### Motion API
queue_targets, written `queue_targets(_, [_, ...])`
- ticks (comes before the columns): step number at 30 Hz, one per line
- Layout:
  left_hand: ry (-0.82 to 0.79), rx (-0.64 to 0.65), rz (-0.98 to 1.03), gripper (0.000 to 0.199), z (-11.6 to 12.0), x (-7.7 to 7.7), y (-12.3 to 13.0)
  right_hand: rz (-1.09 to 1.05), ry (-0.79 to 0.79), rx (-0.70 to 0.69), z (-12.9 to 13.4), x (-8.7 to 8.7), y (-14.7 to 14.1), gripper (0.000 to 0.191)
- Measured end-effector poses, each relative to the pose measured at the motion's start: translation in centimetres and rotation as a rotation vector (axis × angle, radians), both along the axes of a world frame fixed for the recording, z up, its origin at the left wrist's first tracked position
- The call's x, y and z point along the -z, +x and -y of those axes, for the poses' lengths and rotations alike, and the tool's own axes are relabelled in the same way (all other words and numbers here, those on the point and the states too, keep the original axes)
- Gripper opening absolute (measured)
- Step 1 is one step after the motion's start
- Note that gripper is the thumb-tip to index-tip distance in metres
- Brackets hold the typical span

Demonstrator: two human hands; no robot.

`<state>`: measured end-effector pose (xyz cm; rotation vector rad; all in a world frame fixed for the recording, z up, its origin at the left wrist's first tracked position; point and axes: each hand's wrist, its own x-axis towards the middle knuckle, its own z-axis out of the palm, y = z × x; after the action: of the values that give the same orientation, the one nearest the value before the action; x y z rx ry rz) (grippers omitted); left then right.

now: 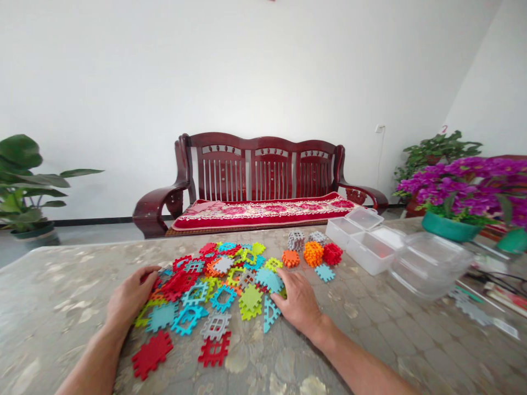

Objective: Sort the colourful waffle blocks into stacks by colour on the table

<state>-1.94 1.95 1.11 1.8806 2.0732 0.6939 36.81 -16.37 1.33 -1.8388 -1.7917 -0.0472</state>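
A loose heap of interlocking plastic building tiles with notched edges, in red, blue, yellow-green, grey and orange, spreads over the table between my hands. My left hand (130, 299) rests at the heap's left edge, thumb and forefinger apart beside the red tiles (179, 284); its other fingers are partly hidden. On the right edge, my right hand (300, 304) has its thumb and forefinger spread, touching or nearly touching a light blue tile (269, 278). A blue triangular tile (270, 314) lies below that thumb. Nearer me lie a solid red tile (152, 354) and a grey window tile (216, 326).
Sorted stacks stand right of the heap: orange (313, 254), red (332, 253) and grey (296, 240). Behind them sit clear plastic boxes (370, 252) and a clear lid (430, 266). A purple flower pot (453, 225) is at right; a wooden bench (263, 164) stands beyond the table.
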Motion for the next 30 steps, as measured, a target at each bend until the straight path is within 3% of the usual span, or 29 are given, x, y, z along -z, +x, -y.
queue_targets(6, [0.012,0.008,0.010,0.041,0.1,0.0,-0.1,-0.117,0.109,0.119,0.6,-0.6,2.6,0.053])
queue_targets(12, [-0.018,0.003,-0.019,0.046,0.3,-0.3,0.2,-0.015,0.036,0.361,2.1,-1.5,8.6,0.053])
queue_targets(16, [0.007,0.010,-0.015,0.044,0.2,-0.2,0.1,0.073,-0.029,0.478,3.1,-1.0,10.9,0.053])
queue_targets(21, [0.029,-0.003,0.007,0.039,0.0,0.0,0.0,0.136,-0.060,0.471,3.5,0.2,11.7,0.049])
queue_targets(30, [0.061,-0.026,0.022,0.035,-0.3,0.5,0.0,0.155,0.165,0.347,3.4,0.5,11.5,0.033])
